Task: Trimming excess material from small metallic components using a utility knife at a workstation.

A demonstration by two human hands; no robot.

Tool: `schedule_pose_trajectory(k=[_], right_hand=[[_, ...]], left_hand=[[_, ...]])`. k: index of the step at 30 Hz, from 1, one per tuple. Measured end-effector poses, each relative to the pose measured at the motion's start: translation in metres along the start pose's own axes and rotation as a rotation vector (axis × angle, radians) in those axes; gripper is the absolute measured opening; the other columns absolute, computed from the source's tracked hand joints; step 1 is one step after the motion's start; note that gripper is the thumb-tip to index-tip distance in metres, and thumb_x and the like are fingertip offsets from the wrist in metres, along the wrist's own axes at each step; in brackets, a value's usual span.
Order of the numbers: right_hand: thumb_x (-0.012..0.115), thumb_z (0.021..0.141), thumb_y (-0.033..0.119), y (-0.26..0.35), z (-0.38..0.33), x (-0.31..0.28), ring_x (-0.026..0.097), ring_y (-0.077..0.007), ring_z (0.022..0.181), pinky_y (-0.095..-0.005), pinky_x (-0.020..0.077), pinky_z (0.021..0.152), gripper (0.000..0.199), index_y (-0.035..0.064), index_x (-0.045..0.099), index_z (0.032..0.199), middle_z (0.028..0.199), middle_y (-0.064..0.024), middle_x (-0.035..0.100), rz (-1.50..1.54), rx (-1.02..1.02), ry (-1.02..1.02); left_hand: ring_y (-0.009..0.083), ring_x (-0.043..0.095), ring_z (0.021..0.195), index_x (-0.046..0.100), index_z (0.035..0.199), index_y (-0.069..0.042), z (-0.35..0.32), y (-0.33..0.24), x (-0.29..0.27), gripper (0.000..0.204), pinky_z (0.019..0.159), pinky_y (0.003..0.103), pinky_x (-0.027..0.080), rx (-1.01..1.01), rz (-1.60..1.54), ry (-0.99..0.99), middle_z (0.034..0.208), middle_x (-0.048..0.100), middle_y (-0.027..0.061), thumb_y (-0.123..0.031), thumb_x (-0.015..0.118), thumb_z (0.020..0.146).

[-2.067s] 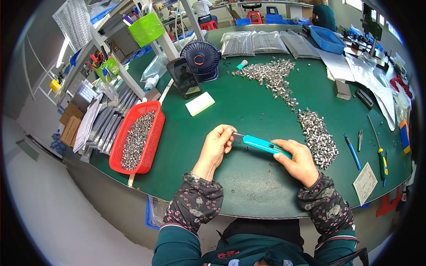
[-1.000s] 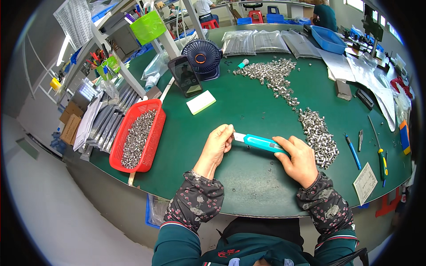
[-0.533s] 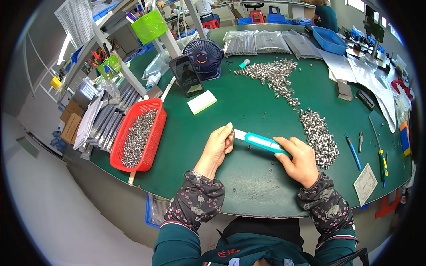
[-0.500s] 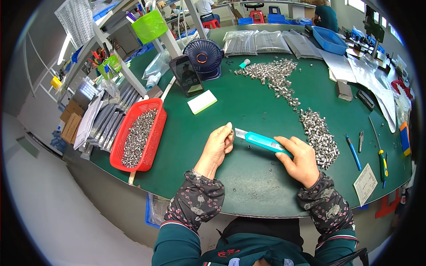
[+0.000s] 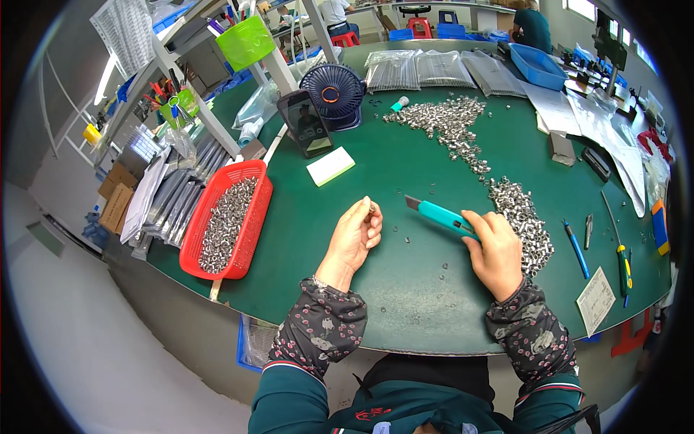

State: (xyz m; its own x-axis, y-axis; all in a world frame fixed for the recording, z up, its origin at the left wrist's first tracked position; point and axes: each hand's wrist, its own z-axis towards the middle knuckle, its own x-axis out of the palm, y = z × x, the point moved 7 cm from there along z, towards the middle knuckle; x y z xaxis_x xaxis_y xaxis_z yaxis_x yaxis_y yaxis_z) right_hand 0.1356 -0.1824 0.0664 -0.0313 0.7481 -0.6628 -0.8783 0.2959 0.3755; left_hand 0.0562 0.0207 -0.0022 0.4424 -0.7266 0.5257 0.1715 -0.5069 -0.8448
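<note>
My left hand [image 5: 354, 233] is closed over the middle of the table, pinching a small metal ring [image 5: 372, 208] between thumb and forefinger. My right hand [image 5: 495, 249] grips a turquoise utility knife [image 5: 442, 217], its blade out and pointing toward the left hand with a gap between them. Just beyond the right hand lies a heap of small metal rings [image 5: 522, 224], and a second heap of them [image 5: 444, 123] stretches farther back. To the left, a red plastic basket [image 5: 262, 210] holds many more of the same parts. Tiny dark scraps lie on the green table [image 5: 412, 289].
A phone [image 5: 303, 123] leans upright before a dark blue fan [image 5: 332, 94], with a white-and-green pad [image 5: 330, 166] nearby. On the right lie a blue pen [image 5: 576, 248], a screwdriver [image 5: 622, 267] and a paper slip [image 5: 596, 301]. Bagged rods [image 5: 439, 70] and a blue tray [image 5: 536, 66] stand behind.
The utility knife has drawn back to the right, away from my left hand, and its blade has tilted up. My left hand has turned slightly, bringing the small ring into sight.
</note>
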Motion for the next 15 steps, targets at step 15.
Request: schedule_pose_trajectory(k=[15], right_hand=[[0.062,0.069,0.016,-0.009,-0.006,0.017,0.055,-0.0264,0.061,-0.0331,0.0426,0.054,0.027,0.0077,0.058,0.094,0.074,-0.0105,0.056,0.335,0.168,0.149]], left_hand=[[0.0032,0.039,0.051,0.054,0.098,-0.004,0.002,-0.004,-0.003,0.017,0.04,0.016,0.03,0.05,-0.003,0.024,0.074,0.053,0.0017,-0.014,0.05,0.085]])
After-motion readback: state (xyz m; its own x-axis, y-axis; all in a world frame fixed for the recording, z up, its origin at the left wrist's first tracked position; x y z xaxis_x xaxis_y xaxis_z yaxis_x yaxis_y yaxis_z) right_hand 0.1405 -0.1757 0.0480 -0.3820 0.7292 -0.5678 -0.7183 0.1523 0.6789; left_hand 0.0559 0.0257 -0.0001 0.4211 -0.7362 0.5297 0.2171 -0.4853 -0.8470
